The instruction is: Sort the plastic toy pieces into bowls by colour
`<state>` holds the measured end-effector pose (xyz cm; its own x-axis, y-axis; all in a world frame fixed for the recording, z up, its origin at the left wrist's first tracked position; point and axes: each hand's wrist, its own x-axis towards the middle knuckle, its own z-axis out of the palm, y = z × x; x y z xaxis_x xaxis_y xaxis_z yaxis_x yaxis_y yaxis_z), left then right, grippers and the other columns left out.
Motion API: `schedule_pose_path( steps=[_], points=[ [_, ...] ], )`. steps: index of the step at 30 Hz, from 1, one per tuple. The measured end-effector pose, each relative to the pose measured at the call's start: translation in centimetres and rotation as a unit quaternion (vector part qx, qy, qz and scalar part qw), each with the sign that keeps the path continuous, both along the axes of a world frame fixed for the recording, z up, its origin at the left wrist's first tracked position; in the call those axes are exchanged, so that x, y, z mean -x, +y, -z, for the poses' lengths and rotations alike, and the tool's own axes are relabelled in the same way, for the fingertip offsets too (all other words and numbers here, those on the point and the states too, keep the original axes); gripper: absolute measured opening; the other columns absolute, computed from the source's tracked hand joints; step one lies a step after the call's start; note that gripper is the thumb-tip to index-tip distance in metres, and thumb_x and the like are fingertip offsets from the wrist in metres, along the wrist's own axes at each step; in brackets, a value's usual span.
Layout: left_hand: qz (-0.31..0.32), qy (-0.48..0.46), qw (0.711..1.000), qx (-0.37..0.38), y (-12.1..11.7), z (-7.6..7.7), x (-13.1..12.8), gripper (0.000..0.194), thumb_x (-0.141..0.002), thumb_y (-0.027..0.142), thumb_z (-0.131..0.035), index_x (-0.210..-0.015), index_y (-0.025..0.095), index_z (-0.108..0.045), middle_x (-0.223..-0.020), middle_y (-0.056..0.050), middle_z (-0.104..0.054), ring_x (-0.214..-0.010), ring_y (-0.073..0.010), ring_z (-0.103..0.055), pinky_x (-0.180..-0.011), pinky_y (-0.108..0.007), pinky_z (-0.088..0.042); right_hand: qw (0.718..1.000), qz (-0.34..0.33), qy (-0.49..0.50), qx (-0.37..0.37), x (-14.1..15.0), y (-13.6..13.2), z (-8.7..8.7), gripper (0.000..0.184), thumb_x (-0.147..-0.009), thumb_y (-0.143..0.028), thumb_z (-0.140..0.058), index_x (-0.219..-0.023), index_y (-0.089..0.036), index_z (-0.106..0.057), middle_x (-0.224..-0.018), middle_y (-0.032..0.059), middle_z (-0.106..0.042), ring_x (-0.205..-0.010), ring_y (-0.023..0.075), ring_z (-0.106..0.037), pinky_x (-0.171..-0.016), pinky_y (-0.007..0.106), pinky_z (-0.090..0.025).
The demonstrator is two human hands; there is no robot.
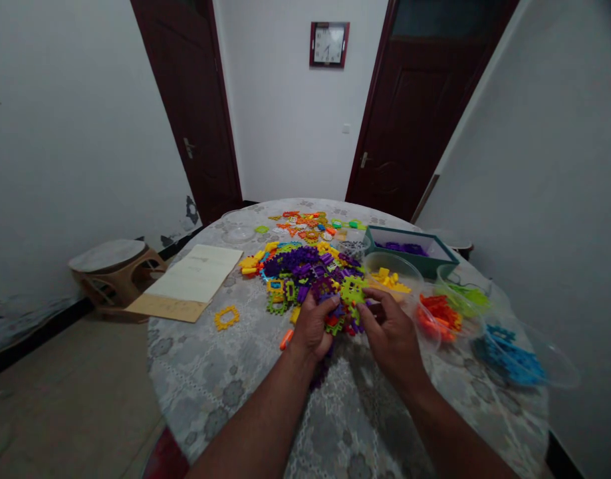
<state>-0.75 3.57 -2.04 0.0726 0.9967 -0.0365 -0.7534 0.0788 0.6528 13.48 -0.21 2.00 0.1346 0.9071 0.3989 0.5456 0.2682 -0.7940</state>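
In my left hand (312, 326) is a purple plastic building piece (323, 289) with a toothed edge, gripped between thumb and fingers. My right hand (389, 327) pinches a lime-green toothed building piece (354, 290) just to the right of it. Red and green pieces show between the two hands, but whether they are joined to the held ones I cannot tell. Behind my hands lies a heap of purple building pieces (298, 262) mixed with yellow and green ones. An orange piece (286, 339) rests beside my left wrist.
Clear tubs on the right hold yellow pieces (387, 279), red-orange pieces (439, 316), green pieces (467, 295) and blue pieces (514, 356). A dark green box (435, 265) stands behind them. Papers (195, 274) and a yellow frame piece (227, 318) lie left. Orange pieces (308, 225) lie farther back.
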Motion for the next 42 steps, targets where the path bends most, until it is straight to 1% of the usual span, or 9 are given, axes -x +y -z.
schedule_pose_path(
  steps=[7,17,24,28,32,34,37,39,42],
  points=[
    [-0.006,-0.052,0.998,0.025,-0.1,-0.9,-0.2,0.065,-0.069,0.017,-0.084,-0.13,0.024,-0.06,-0.112,-0.008,-0.077,-0.095,-0.0269,-0.076,-0.082,-0.039,-0.063,0.999,-0.001,0.044,0.0,0.8,0.6,-0.2,0.037,-0.096,-0.047,-0.06,-0.121,-0.022,-0.068,-0.104,0.0077,-0.076,-0.084,0.0218,-0.071,-0.078,0.035,-0.057],
    [-0.013,-0.04,0.999,0.023,-0.1,-1.4,-0.4,0.057,-0.066,0.017,-0.087,-0.119,0.022,-0.065,-0.108,-0.007,-0.078,-0.103,-0.0277,-0.074,-0.092,-0.04,-0.058,0.999,-0.041,-0.028,-0.006,0.7,1.6,0.1,0.044,-0.093,-0.036,-0.059,-0.133,-0.019,-0.065,-0.113,0.0093,-0.072,-0.089,0.0211,-0.068,-0.084,0.037,-0.055],
    [-0.017,-0.012,1.0,0.005,0.1,-0.7,-0.2,0.059,-0.066,0.022,-0.087,-0.121,0.024,-0.064,-0.105,-0.006,-0.077,-0.091,-0.024,-0.075,-0.084,-0.037,-0.059,0.996,-0.074,-0.032,0.027,0.3,1.6,0.0,0.022,-0.093,-0.035,-0.061,-0.107,-0.02,-0.067,-0.1,0.0069,-0.07,-0.083,0.0205,-0.067,-0.079,0.035,-0.055],
    [-0.035,0.014,0.999,0.021,0.4,0.0,-0.5,0.06,-0.064,0.024,-0.089,-0.119,0.023,-0.063,-0.104,-0.006,-0.077,-0.09,-0.0251,-0.075,-0.085,-0.039,-0.058,0.994,-0.048,-0.083,-0.048,0.7,1.5,-0.1,0.021,-0.094,-0.028,-0.059,-0.113,-0.02,-0.064,-0.105,0.0086,-0.068,-0.086,0.0215,-0.065,-0.082,0.038,-0.056],
    [-0.066,-0.023,0.997,0.026,0.7,-0.1,-0.3,0.061,-0.062,0.024,-0.09,-0.117,0.023,-0.062,-0.104,-0.005,-0.077,-0.093,-0.0248,-0.075,-0.089,-0.04,-0.058,0.971,-0.05,-0.151,-0.177,1.9,-0.7,0.0,0.03,-0.095,-0.017,-0.052,-0.124,-0.021,-0.06,-0.118,0.0128,-0.063,-0.11,0.0266,-0.061,-0.098,0.046,-0.053],
    [-0.08,-0.023,0.996,0.028,0.9,-0.4,0.3,0.058,-0.064,0.024,-0.089,-0.115,0.023,-0.063,-0.101,-0.004,-0.078,-0.089,-0.0233,-0.075,-0.087,-0.04,-0.059,0.961,-0.122,-0.164,-0.187,2.8,-3.2,0.6,0.03,-0.095,-0.016,-0.054,-0.123,-0.022,-0.059,-0.116,0.0116,-0.063,-0.11,0.0256,-0.061,-0.097,0.043,-0.054],
    [-0.107,-0.035,0.993,0.044,1.5,-1.0,1.6,0.055,-0.063,0.021,-0.088,-0.112,0.023,-0.063,-0.093,-0.001,-0.077,-0.079,-0.0206,-0.075,-0.081,-0.038,-0.06,0.93,-0.263,-0.23,-0.111,4.2,-7.0,2.7,0.043,-0.086,-0.02,-0.067,-0.127,-0.024,-0.057,-0.124,0.0113,-0.061,-0.109,0.0261,-0.061,-0.091,0.04,-0.058],
    [-0.12,-0.048,0.991,0.045,1.8,-1.2,2.4,0.056,-0.062,0.018,-0.087,-0.112,0.024,-0.063,-0.092,0.0,-0.077,-0.078,-0.02,-0.075,-0.079,-0.037,-0.061,0.915,-0.283,-0.283,-0.057,4.8,-8.4,4.6,0.043,-0.083,-0.017,-0.069,-0.125,-0.023,-0.059,-0.127,0.0115,-0.061,-0.109,0.027,-0.061,-0.091,0.041,-0.059],
    [-0.123,-0.056,0.991,0.021,2.0,-1.4,3.1,0.057,-0.064,0.017,-0.086,-0.115,0.025,-0.063,-0.095,0.0,-0.077,-0.084,-0.0215,-0.076,-0.081,-0.037,-0.061,0.918,-0.261,-0.299,-0.024,5.2,-8.5,6.6,0.03,-0.088,-0.008,-0.061,-0.115,-0.022,-0.062,-0.121,0.0106,-0.063,-0.108,0.0253,-0.062,-0.095,0.042,-0.058]
  ],
)
